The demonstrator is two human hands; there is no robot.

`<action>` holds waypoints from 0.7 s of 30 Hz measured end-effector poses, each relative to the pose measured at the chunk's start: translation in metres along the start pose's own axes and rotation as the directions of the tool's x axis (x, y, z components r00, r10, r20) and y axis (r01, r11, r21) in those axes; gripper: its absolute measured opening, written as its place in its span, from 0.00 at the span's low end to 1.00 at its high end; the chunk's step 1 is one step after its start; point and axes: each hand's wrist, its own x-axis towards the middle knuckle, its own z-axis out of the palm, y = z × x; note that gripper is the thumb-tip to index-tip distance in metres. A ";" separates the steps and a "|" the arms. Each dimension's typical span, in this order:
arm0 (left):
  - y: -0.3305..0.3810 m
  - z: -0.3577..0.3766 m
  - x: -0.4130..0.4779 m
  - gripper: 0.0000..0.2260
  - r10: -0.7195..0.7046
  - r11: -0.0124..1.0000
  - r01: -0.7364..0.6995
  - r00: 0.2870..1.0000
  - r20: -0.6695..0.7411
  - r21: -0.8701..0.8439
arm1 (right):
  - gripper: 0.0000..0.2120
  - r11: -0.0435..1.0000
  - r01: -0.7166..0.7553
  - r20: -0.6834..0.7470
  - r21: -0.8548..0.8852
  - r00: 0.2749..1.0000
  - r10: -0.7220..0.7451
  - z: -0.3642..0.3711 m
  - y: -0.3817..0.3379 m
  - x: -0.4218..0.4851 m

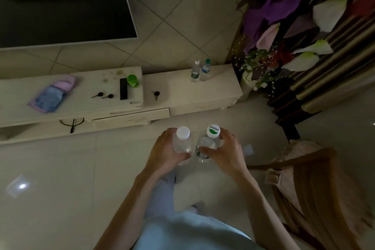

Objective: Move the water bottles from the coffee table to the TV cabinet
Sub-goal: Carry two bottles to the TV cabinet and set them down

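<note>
My left hand (164, 148) grips a clear water bottle with a plain white cap (183, 138). My right hand (225, 148) grips a second clear bottle whose white cap has a green mark (212, 136). Both bottles are upright, side by side, held over the tiled floor in front of the white TV cabinet (182, 97). On the cabinet's right end stand two more bottles, one with a white cap (195, 71) and one with a green cap (206, 70), touching each other. The coffee table is out of view.
A TV (60, 4) hangs above the cabinet. The cabinet's left part holds a purple pouch (50, 93), keys (103, 95), a black remote (123, 91) and a green jar (132, 80); another key (156, 94) lies mid-cabinet. Flowers (284, 26) and a chair (314, 189) are to the right.
</note>
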 end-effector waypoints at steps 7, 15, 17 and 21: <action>0.004 -0.013 0.125 0.31 -0.014 0.998 0.015 1.000 0.021 -0.060 | 0.34 0.996 -0.090 0.007 0.000 0.996 0.090 0.011 -0.015 0.111; 0.013 -0.054 0.260 0.33 0.047 0.994 -0.061 0.988 0.147 0.091 | 0.33 0.999 -0.050 -0.077 0.010 0.996 0.051 0.012 -0.077 0.235; 0.016 -0.061 0.285 0.33 0.035 0.996 -0.047 0.988 0.151 0.080 | 0.34 0.999 -0.037 -0.078 0.006 0.996 0.037 0.016 -0.086 0.258; 0.009 -0.053 0.323 0.32 0.000 1.000 -0.003 0.996 0.092 0.030 | 0.33 0.999 -0.036 -0.042 0.027 0.998 0.037 0.027 -0.082 0.302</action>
